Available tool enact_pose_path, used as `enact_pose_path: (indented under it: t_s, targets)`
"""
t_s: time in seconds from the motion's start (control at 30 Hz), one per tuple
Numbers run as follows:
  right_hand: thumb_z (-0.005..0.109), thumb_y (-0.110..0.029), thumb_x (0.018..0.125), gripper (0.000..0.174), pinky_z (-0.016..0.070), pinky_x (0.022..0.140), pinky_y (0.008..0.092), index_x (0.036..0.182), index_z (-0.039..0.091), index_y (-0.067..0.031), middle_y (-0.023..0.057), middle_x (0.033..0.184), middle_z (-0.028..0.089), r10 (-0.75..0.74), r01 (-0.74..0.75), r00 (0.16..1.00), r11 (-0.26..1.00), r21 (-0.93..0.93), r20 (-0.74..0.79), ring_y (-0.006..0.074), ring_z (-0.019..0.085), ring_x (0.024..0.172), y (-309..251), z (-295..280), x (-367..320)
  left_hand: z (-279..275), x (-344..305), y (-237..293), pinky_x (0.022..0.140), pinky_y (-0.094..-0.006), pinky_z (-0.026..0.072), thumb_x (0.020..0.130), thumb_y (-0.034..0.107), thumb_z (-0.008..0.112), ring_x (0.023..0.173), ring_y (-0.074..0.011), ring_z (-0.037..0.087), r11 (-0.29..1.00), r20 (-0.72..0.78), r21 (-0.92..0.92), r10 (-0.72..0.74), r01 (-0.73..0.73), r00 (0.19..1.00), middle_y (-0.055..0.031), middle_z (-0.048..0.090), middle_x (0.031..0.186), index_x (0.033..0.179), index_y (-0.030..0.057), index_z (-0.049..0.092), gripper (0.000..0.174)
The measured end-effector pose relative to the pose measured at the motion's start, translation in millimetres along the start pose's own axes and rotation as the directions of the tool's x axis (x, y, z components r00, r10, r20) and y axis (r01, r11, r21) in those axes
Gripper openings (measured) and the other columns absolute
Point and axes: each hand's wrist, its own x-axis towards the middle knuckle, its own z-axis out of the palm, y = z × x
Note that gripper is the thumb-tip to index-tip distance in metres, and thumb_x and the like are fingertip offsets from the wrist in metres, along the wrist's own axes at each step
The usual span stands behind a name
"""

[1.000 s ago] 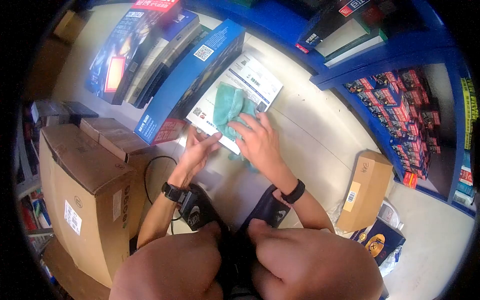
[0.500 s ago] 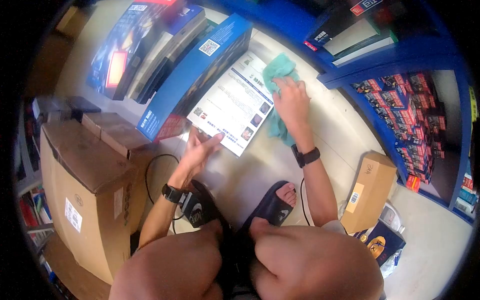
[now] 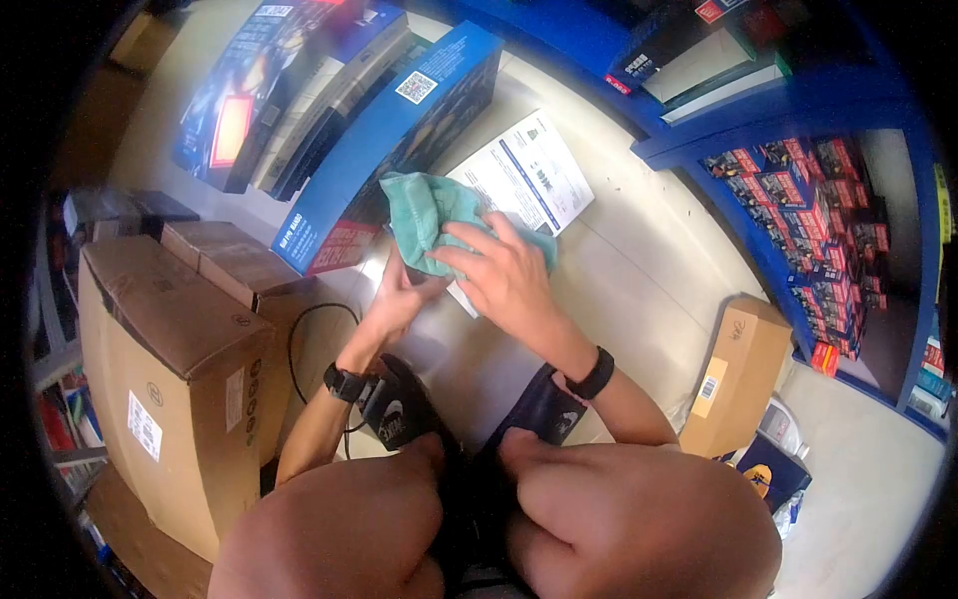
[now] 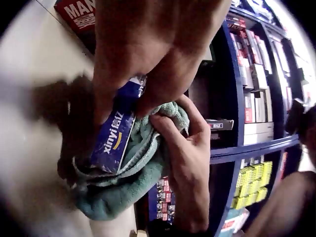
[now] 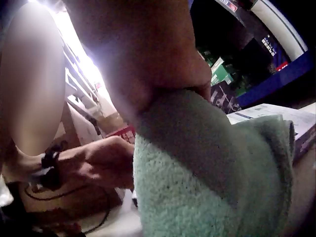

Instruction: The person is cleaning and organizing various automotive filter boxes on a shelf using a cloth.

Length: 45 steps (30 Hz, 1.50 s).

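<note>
One teal cloth (image 3: 431, 215) lies bunched over the near left corner of one flat box (image 3: 529, 172) with a white printed face. The box rests on the floor (image 3: 649, 270) in front of a squatting person. The right hand (image 3: 507, 282) lies on top of the cloth with a loose grip: its fingers are spread and only lightly bent, pressing the cloth onto the box rather than closing round it. The left hand (image 3: 397, 298) is at the box's near edge, just beside the cloth. In the left wrist view its grip is closed, thumb and fingers pinching the box's blue side, printed "xinyi". The two hands are close together.

Half a second ago the right arm was stretched out, with hand and cloth at the box's far right corner. Now both are back at the near left corner, and the far end of the printed face is bare. The left hand has kept its place on the near edge.

One long blue box (image 3: 399, 130) leans just beside the flat box, with more flat packages (image 3: 289, 90) leaning behind it. Three cardboard cartons (image 3: 170, 369) stand on the floor, two together at the left and one at the right. The blue shelving (image 3: 798, 105) holds stacked small red boxes (image 3: 813, 225) in a lower compartment.
</note>
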Motion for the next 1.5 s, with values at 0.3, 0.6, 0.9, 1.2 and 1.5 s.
enact_pose_path:
  t_s: [0.3, 0.6, 0.9, 1.2, 1.5]
  targets:
    - [0.078, -0.007, 0.083, 0.045, 0.0589, 0.096, 0.0446, 0.124, 0.08, -0.0233, 0.0044, 0.132, 0.073, 0.26, -0.271, 0.961, 0.955, -0.123, -0.099, 0.0334, 0.064, 0.114, 85, -1, 23, -2, -8, 3, 0.096, -0.0341, 0.0595, 0.09, 0.004, 0.085, 0.129, -0.0245, 0.062, 0.987, 0.018, -0.028, -0.157, 0.158, 0.987, -0.0147, 0.06, 0.144, 0.161, 0.0001, 0.031, 0.089]
    - [0.076, -0.005, 0.084, 0.045, 0.0584, 0.095, 0.0448, 0.126, 0.079, -0.0204, 0.0047, 0.126, 0.074, 0.377, -0.389, 0.921, 0.884, -0.26, -0.097, 0.0356, 0.063, 0.111, 118, -8, 36, 2, -4, 23, 0.09, -0.0389, 0.0644, 0.091, 0.006, 0.084, 0.123, -0.0261, 0.067, 0.981, 0.025, -0.067, -0.18, 0.181, 0.983, -0.0157, 0.061, 0.142, 0.16, 0.0019, 0.031, 0.087]
    - [0.073, -0.006, 0.083, 0.058, 0.0592, 0.101, 0.045, 0.137, 0.073, -0.0256, 0.0028, 0.143, 0.067, 0.092, -0.087, 0.995, 0.992, -0.092, 0.047, 0.0375, 0.059, 0.125, -6, 4, 28, -3, 0, 13, 0.101, -0.0376, 0.0591, 0.091, 0.002, 0.083, 0.13, -0.0217, 0.062, 0.991, 0.073, 0.072, -0.116, 0.111, 0.991, -0.0112, 0.059, 0.146, 0.161, 0.0005, 0.031, 0.086]
    - [0.074, -0.006, 0.086, 0.052, 0.058, 0.097, 0.0463, 0.135, 0.075, -0.0237, 0.0036, 0.14, 0.07, 0.317, -0.321, 0.947, 0.921, -0.219, -0.056, 0.0369, 0.062, 0.115, 60, -11, 41, 5, -5, 20, 0.104, -0.0376, 0.0548, 0.091, 0.001, 0.083, 0.128, -0.0224, 0.063, 0.989, 0.112, 0.075, -0.135, 0.127, 0.984, -0.0121, 0.064, 0.141, 0.16, 0.0001, 0.034, 0.084]
    - [0.075, -0.008, 0.086, 0.047, 0.0568, 0.101, 0.0472, 0.131, 0.078, -0.0232, 0.0063, 0.139, 0.071, 0.458, -0.527, 0.848, 0.786, -0.325, -0.266, 0.0392, 0.064, 0.116, 145, -24, 29, 7, -3, 33, 0.097, -0.0374, 0.059, 0.092, 0.003, 0.083, 0.118, -0.0235, 0.069, 0.994, 0.145, 0.061, -0.098, 0.09, 0.985, -0.0135, 0.068, 0.134, 0.162, 0.0026, 0.033, 0.087]
